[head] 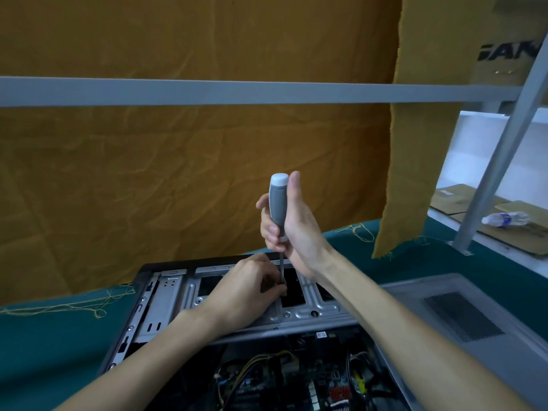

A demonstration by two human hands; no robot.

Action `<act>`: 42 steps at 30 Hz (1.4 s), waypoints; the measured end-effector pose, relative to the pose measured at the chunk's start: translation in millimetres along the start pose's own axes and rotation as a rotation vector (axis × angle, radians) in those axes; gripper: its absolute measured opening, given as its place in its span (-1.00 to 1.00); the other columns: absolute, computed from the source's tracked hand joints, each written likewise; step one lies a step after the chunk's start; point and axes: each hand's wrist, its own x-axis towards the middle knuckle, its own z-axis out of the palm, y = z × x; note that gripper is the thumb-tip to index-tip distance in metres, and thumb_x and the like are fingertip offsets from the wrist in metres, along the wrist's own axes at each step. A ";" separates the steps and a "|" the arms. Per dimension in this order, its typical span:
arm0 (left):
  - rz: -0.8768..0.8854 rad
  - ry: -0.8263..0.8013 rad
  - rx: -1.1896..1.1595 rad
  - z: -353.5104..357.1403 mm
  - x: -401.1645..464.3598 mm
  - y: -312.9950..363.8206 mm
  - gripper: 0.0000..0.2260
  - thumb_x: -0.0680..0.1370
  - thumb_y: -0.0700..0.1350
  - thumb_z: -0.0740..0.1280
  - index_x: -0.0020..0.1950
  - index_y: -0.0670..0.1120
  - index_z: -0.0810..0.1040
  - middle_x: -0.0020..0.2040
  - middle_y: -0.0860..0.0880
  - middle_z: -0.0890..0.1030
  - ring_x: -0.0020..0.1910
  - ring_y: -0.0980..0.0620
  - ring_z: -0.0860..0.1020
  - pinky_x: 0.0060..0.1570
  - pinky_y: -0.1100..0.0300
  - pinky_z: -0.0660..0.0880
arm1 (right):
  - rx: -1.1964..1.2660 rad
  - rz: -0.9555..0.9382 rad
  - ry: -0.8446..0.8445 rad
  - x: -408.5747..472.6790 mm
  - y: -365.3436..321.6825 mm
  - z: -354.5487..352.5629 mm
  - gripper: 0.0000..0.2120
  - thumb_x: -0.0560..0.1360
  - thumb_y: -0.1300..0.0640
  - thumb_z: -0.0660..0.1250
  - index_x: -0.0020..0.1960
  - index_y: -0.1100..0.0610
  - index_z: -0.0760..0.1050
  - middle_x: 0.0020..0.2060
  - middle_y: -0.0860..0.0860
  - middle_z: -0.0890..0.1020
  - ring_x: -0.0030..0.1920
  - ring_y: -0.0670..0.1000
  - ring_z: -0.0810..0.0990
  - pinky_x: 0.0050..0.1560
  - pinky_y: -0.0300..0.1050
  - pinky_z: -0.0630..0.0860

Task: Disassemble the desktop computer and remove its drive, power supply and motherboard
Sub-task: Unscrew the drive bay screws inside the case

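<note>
An open desktop computer case [139,310] lies on its side on the teal table. Its silver drive cage [302,311] spans the top, and the motherboard [267,384] with coloured cables shows below. My right hand [292,229] grips the grey handle of an upright screwdriver [277,206], whose shaft points down onto the cage. My left hand [249,289] pinches the lower shaft at the tip, against the cage. The tip itself is hidden by my fingers.
The removed grey side panel [462,315] with a mesh vent lies to the right of the case. An orange cloth [178,173] hangs behind from a grey rail [237,91]. A plastic bottle [505,219] and cardboard lie on a white shelf at the right.
</note>
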 end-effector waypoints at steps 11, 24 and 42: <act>-0.026 0.239 -0.252 -19.4 6.0 6.7 -0.86 0.48 -0.03 0.53 -0.10 0.22 0.64 -0.12 0.15 0.59 -0.14 0.17 0.61 -0.18 0.42 0.49 | 0.164 -0.113 0.222 5.0 -42.4 -25.2 -0.70 0.58 -0.01 0.40 -0.22 0.09 0.40 -0.45 -0.03 0.36 -0.44 -0.08 0.34 -0.49 -0.25 0.24; -0.034 0.072 -0.196 -25.7 -4.3 26.0 -0.93 0.49 0.01 0.52 -0.18 0.17 0.69 -0.15 0.09 0.64 -0.12 0.16 0.62 -0.15 0.30 0.55 | 0.513 -0.055 0.398 13.6 -52.9 -55.2 -0.73 0.58 -0.01 0.39 -0.19 0.09 0.42 -0.44 -0.05 0.36 -0.47 -0.11 0.31 -0.50 -0.28 0.23; -0.561 -0.140 -1.471 -16.2 22.4 67.6 -0.86 0.48 -0.01 0.49 -0.07 -0.05 0.77 -0.19 0.06 0.52 -0.22 0.18 0.51 -0.09 0.28 0.46 | -0.726 -0.321 0.320 -74.0 -20.1 -63.5 -0.90 0.47 0.07 0.54 -0.18 0.03 0.64 -0.32 -0.02 0.65 -0.30 0.03 0.59 -0.31 -0.06 0.51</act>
